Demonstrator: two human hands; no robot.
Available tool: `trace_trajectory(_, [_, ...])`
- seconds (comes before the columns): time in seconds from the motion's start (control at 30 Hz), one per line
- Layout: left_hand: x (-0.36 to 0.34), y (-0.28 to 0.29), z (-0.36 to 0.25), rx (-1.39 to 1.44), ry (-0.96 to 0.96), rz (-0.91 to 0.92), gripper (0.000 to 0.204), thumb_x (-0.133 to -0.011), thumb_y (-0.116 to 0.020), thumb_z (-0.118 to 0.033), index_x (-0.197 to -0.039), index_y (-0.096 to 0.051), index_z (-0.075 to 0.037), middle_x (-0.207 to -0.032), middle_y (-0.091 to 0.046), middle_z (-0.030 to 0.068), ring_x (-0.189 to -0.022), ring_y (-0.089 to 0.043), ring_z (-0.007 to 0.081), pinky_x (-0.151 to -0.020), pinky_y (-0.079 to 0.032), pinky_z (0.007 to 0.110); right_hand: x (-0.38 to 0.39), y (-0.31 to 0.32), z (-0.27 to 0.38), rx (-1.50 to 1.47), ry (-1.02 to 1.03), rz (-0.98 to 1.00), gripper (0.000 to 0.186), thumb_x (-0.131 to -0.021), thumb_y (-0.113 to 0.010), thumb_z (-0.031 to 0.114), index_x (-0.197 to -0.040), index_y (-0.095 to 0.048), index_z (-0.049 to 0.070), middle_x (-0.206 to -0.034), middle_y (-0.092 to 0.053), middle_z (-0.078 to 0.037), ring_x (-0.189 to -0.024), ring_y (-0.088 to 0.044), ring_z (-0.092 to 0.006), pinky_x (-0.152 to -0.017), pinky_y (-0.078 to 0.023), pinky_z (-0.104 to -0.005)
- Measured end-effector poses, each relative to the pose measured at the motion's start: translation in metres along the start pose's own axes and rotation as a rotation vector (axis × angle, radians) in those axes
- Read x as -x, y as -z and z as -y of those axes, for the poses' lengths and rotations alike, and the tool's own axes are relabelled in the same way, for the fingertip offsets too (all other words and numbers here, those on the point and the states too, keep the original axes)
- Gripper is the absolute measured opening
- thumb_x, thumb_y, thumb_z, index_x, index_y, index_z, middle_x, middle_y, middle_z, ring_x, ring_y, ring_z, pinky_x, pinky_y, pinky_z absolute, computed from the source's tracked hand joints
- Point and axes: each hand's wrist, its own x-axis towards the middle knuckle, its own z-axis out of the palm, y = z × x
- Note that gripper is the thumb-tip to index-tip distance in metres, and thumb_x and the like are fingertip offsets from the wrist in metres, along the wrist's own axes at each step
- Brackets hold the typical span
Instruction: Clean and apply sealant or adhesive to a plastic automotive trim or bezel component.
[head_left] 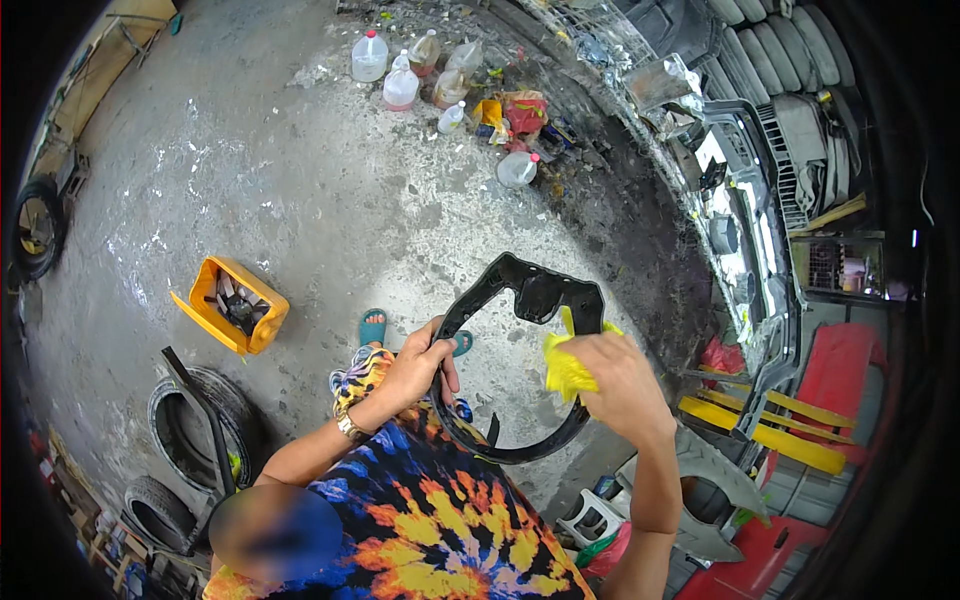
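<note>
A black ring-shaped plastic part with a squared, bolted upper bracket (pixel 536 294) is held up in front of my body over the concrete floor. My left hand (pixel 428 366) is closed round the part's left side, thumb at the front. My right hand (pixel 617 384) grips a bright yellow cloth (pixel 567 362) against the right side of the part, covering that stretch of the rim. My sandaled feet show below, behind the part.
A yellow container (pixel 197 315) with dark pieces sits left, near stacked tyres (pixel 174 428). Plastic jugs (pixel 400 92) and rubbish stand at the back. Car bumpers (pixel 762 160), red panels (pixel 830 370) and yellow bars (pixel 760 440) crowd the right. Another tyre (pixel 50 228) lies far left.
</note>
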Motion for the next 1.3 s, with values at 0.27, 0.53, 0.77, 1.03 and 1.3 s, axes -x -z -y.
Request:
trace_trajectory(0.27, [0.005,-0.015,-0.015,0.057,-0.01,0.031,0.036,-0.096,-0.042,-0.018,-0.126,-0.042,0.0,-0.061,-0.061,0.016,-0.042,-0.058,0.0234,-0.043,-0.049,0.03,-0.019,-0.046,0.003,0.57,-0.087,-0.222,0.035,-0.08,-0.056,0.01,-0.114,-0.061,0.0,-0.122,-0.06,-0.011,-0.093,-0.054,-0.0238,-0.079,-0.04,-0.0367])
trace_trajectory(0.53, [-0.001,-0.001,-0.004,0.033,0.06,0.019,0.038,-0.095,-0.043,-0.018,-0.128,-0.043,0.001,-0.06,-0.06,0.016,-0.04,-0.057,0.0239,-0.042,-0.049,0.03,0.006,-0.006,-0.007,-0.132,0.004,0.02,0.048,-0.064,-0.063,-0.002,-0.111,-0.065,0.005,-0.104,-0.07,-0.009,-0.091,-0.06,-0.0251,-0.082,-0.044,-0.0367])
trace_trajectory(0.77, [0.002,0.001,-0.007,0.097,0.152,0.078,0.042,-0.095,-0.041,-0.018,-0.131,-0.039,0.003,-0.062,-0.061,0.0166,-0.044,-0.059,0.0238,-0.044,-0.05,0.03,0.086,0.037,-0.039,-0.483,-0.209,-0.616,0.044,-0.073,-0.062,-0.008,-0.117,-0.061,-0.001,-0.114,-0.065,-0.013,-0.101,-0.064,-0.0234,-0.092,-0.047,-0.0327])
trace_trajectory(1.03, [0.005,-0.001,-0.009,0.076,0.143,0.07,0.035,-0.095,-0.041,-0.017,-0.122,-0.04,0.006,-0.062,-0.062,0.0162,-0.044,-0.059,0.0224,-0.042,-0.051,0.029,0.097,0.035,-0.05,-0.468,-0.356,-0.828,0.035,-0.084,-0.061,-0.009,-0.118,-0.06,-0.003,-0.111,-0.063,-0.008,-0.105,-0.058,-0.016,-0.097,-0.043,-0.0296])
trace_trajectory(1.3, [0.007,-0.002,-0.01,0.08,0.139,0.047,0.031,-0.096,-0.04,-0.017,-0.114,-0.044,0.008,-0.063,-0.063,0.0158,-0.043,-0.058,0.0203,-0.042,-0.05,0.027,0.087,0.028,-0.049,-0.493,-0.373,-0.804,0.038,-0.08,-0.064,-0.011,-0.117,-0.061,-0.002,-0.11,-0.065,-0.008,-0.103,-0.061,-0.0154,-0.093,-0.046,-0.0288])
